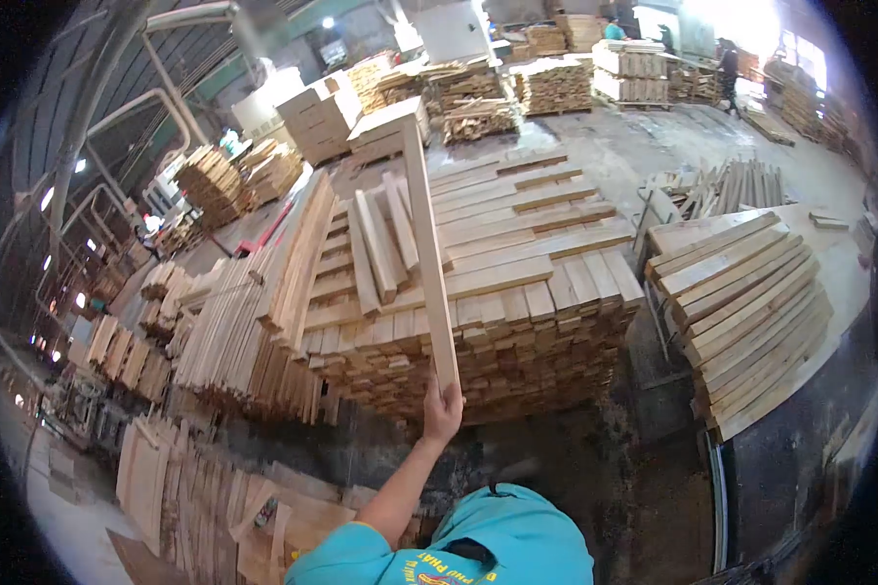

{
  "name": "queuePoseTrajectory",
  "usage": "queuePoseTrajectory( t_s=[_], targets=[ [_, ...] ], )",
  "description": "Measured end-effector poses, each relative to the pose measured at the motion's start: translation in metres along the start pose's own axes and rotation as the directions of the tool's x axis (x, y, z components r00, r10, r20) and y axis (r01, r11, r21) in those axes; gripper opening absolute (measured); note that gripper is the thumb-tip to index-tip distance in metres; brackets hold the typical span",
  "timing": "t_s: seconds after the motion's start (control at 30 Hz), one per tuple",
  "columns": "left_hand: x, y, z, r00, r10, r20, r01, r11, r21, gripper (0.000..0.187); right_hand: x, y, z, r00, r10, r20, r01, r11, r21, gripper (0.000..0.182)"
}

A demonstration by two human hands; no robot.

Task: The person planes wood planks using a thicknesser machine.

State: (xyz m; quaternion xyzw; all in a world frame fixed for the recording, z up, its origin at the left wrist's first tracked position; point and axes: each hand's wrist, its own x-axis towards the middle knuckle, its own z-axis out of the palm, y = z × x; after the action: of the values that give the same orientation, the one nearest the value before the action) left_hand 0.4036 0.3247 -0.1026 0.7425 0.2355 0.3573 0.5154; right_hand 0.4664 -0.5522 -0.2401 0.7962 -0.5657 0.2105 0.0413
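My left hand (pixel 442 414) is closed around the near end of a long wooden plank (pixel 427 234). The plank tilts away from me, its far end high over the stack. Beneath and beyond it stands a large stack of wooden planks (pixel 517 336), with several boards laid lengthwise on top. A few loose boards (pixel 376 249) lie slantwise there, just left of the held plank. My right hand is out of view; the teal shirt (pixel 527 531) fills the bottom middle.
On the right, a table (pixel 800 361) carries a row of wooden boards (pixel 737 302). More bundles of thin strips (pixel 239 331) stand at left, with upright panels (pixel 146 478) below them. Pallets of stacked timber (pixel 551 86) line the back, where a person (pixel 728 73) stands.
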Motion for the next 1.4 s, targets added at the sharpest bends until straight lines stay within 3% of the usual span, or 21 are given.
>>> queuePoseTrajectory(
  t_s=[0.07, 0.2, 0.27, 0.33, 0.4, 0.47, 0.5, 0.53, 0.6, 0.63, 0.77, 0.9, 0.93, 1.0, 1.07, 1.13, 1.17, 1.2, 1.3, 1.33, 1.4],
  targets=[
    [-0.010, 0.016, 0.016, 0.996, 0.065, 0.065, -0.070, 0.995, 0.074, 0.065, -0.004, -0.014, -0.017, 0.994, 0.092, 0.062, -0.092, 0.996, 0.001, 0.057],
    [-0.032, 0.031, 0.055, 0.950, 0.242, 0.200, -0.273, 0.951, 0.146, 0.061, 0.018, -0.012, 0.007, 0.944, 0.025, 0.330, -0.053, 0.996, 0.076, 0.068],
    [-0.044, 0.035, 0.072, 0.912, 0.273, 0.307, -0.320, 0.941, 0.111, 0.060, 0.018, -0.001, 0.014, 0.964, -0.085, 0.250, 0.126, 0.980, -0.153, 0.063],
    [-0.058, 0.051, 0.093, 0.873, 0.135, 0.468, -0.100, 0.990, -0.099, 0.063, 0.014, -0.001, -0.006, 0.950, -0.005, 0.314, 0.020, 0.999, -0.044, 0.060],
    [-0.072, 0.086, 0.113, 0.828, 0.124, 0.547, -0.033, 0.984, -0.174, 0.072, 0.005, -0.007, -0.023, 0.953, -0.022, 0.302, 0.032, 0.999, -0.027, 0.059],
    [-0.081, 0.095, 0.128, 0.617, 0.063, 0.785, 0.208, 0.948, -0.239, 0.080, -0.003, -0.019, -0.048, 0.933, 0.057, 0.355, -0.070, 0.997, 0.025, 0.059],
    [-0.084, 0.100, 0.136, 0.490, -0.035, 0.871, 0.426, 0.881, -0.204, 0.080, -0.017, -0.052, -0.124, 0.885, 0.121, 0.450, -0.124, 0.992, -0.023, 0.059],
    [-0.087, 0.107, 0.148, 0.436, -0.025, 0.899, 0.432, 0.883, -0.185, 0.080, -0.013, -0.037, -0.093, 0.919, 0.071, 0.387, -0.084, 0.996, 0.015, 0.059],
    [-0.094, 0.124, 0.172, 0.182, -0.152, 0.971, 0.678, 0.735, -0.012, 0.082, -0.015, -0.033, -0.090, 0.936, 0.063, 0.348, -0.090, 0.994, 0.061, 0.058],
    [-0.098, 0.123, 0.187, 0.062, -0.100, 0.993, 0.755, 0.655, 0.019, 0.073, -0.016, -0.031, -0.084, 0.952, 0.053, 0.301, -0.072, 0.996, 0.050, 0.057],
    [-0.133, 0.132, 0.238, -0.244, -0.051, 0.968, 0.813, 0.534, 0.233, 0.060, -0.017, -0.048, -0.126, 0.888, 0.128, 0.443, -0.164, 0.985, 0.044, 0.058],
    [-0.162, 0.091, 0.294, -0.471, -0.136, 0.871, 0.616, 0.656, 0.436, 0.069, -0.015, -0.042, -0.120, 0.894, 0.109, 0.435, -0.152, 0.986, 0.065, 0.060],
    [-0.173, 0.083, 0.308, -0.495, -0.137, 0.858, 0.603, 0.656, 0.453, 0.069, -0.014, -0.042, -0.122, 0.893, 0.109, 0.437, -0.155, 0.985, 0.072, 0.060],
    [-0.199, 0.079, 0.331, -0.385, -0.030, 0.922, 0.329, 0.930, 0.167, 0.075, -0.013, -0.041, -0.119, 0.893, 0.112, 0.436, -0.154, 0.986, 0.064, 0.061],
    [-0.218, 0.103, 0.339, -0.371, -0.075, 0.926, 0.391, 0.891, 0.229, 0.078, -0.013, -0.043, -0.124, 0.884, 0.109, 0.456, -0.143, 0.989, 0.042, 0.063],
    [-0.236, 0.096, 0.355, -0.491, -0.137, 0.860, 0.410, 0.835, 0.367, 0.079, -0.012, -0.040, -0.120, 0.883, 0.102, 0.457, -0.139, 0.989, 0.048, 0.063],
    [-0.252, 0.085, 0.359, -0.495, -0.134, 0.858, 0.601, 0.661, 0.450, 0.077, -0.010, -0.042, -0.123, 0.873, 0.108, 0.475, -0.141, 0.989, 0.034, 0.063],
    [-0.256, 0.090, 0.363, -0.511, -0.136, 0.849, 0.592, 0.660, 0.462, 0.077, -0.010, -0.041, -0.123, 0.871, 0.126, 0.475, -0.154, 0.988, 0.022, 0.063],
    [-0.270, 0.093, 0.378, -0.755, 0.088, 0.650, 0.653, 0.203, 0.730, 0.072, -0.009, -0.041, -0.128, 0.860, 0.110, 0.499, -0.155, 0.987, 0.050, 0.064],
    [-0.275, 0.088, 0.378, -0.765, 0.084, 0.639, 0.641, 0.200, 0.741, 0.072, -0.010, -0.040, -0.126, 0.856, 0.125, 0.502, -0.166, 0.985, 0.038, 0.064],
    [-0.283, 0.104, 0.382, -0.709, -0.021, 0.705, 0.627, 0.438, 0.644, 0.072, -0.009, -0.037, -0.120, 0.865, 0.101, 0.492, -0.154, 0.986, 0.068, 0.064]
  ],
)
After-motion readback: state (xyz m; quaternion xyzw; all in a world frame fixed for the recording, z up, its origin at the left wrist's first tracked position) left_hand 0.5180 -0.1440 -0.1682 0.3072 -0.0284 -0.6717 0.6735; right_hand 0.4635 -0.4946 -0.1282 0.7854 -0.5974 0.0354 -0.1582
